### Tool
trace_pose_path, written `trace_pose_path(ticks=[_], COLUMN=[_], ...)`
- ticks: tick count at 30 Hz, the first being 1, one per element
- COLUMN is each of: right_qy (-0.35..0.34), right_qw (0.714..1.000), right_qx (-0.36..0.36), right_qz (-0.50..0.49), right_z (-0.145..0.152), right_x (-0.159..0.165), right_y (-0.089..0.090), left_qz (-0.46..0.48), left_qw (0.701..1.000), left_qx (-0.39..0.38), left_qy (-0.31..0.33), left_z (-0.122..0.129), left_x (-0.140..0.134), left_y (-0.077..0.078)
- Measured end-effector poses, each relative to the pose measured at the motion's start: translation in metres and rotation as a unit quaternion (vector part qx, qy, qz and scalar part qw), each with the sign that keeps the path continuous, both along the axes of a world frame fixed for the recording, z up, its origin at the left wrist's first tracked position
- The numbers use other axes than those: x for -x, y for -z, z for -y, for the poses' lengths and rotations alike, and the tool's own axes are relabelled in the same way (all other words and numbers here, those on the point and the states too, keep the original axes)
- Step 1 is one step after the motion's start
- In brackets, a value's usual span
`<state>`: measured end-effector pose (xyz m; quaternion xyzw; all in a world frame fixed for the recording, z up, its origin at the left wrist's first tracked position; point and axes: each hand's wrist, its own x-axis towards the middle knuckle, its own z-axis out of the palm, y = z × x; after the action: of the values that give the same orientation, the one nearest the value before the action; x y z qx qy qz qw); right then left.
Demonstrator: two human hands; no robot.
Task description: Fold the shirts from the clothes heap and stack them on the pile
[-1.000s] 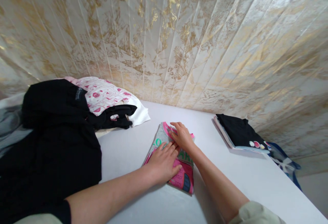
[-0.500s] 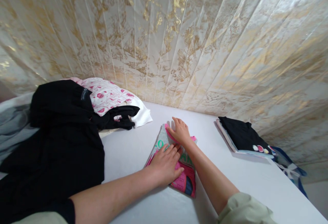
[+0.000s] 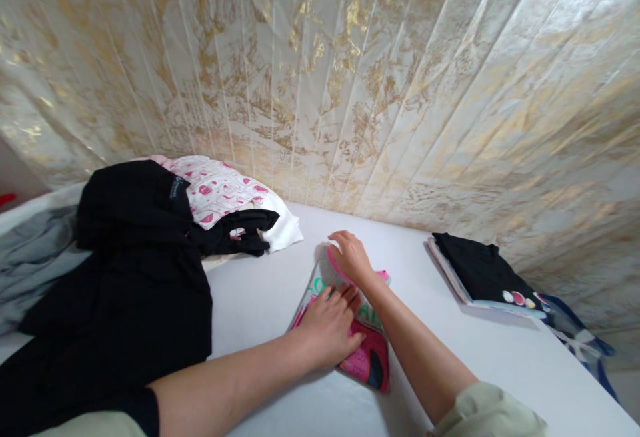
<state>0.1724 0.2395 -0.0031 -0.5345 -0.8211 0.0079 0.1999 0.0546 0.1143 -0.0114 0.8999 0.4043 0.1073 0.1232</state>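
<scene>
A folded shirt (image 3: 377,357), grey and pink with green lettering and pink trim, lies on the white table in front of me. My left hand (image 3: 330,323) rests flat across its middle, palm down, fingers stretched out. At the shirt's far end is my right hand (image 3: 350,257), its fingers apart and slightly bent over the pink-trimmed edge. Whether those fingertips touch the cloth is hard to make out. Both hands and the right forearm cover part of the print.
Black clothing (image 3: 145,290) is heaped at the left, beside a grey garment (image 3: 40,263) and a white one with pink print (image 3: 215,187). Folded clothes with a black top (image 3: 480,267) lie near the table's right edge. A gold-patterned curtain (image 3: 320,90) hangs behind.
My right hand has shifted on the shirt's far edge, its thumb no longer spread over the corner. My left hand stays on the shirt. The whole view has swung slightly.
</scene>
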Motion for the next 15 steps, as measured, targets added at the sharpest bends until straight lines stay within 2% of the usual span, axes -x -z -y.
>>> trace_pose_path(ticks=[2, 4, 9, 11, 15], right_qy=[-0.041, -0.045, 0.023, 0.037, 0.086], right_qw=[0.999, 0.998, 0.999, 0.999, 0.994], right_qx=[0.031, 0.046, 0.016, -0.002, -0.012], right_qz=[0.016, 0.028, 0.024, 0.000, -0.070], right_z=[0.004, 0.008, 0.010, 0.010, 0.022], right_x=[0.002, 0.004, -0.004, -0.023, -0.087], right_y=[0.005, 0.012, 0.016, 0.013, 0.010], left_qz=[-0.006, -0.012, -0.004, -0.001, 0.001], left_qw=[1.000, 1.000, 1.000, 1.000, 1.000], left_qx=[0.002, 0.001, -0.019, -0.017, -0.007], left_qy=[-0.006, -0.008, -0.004, -0.003, 0.011], left_z=[0.000, 0.001, -0.001, -0.003, -0.004], left_x=[0.000, 0.000, 0.001, 0.001, 0.002], left_y=[-0.001, -0.001, 0.004, 0.006, 0.008])
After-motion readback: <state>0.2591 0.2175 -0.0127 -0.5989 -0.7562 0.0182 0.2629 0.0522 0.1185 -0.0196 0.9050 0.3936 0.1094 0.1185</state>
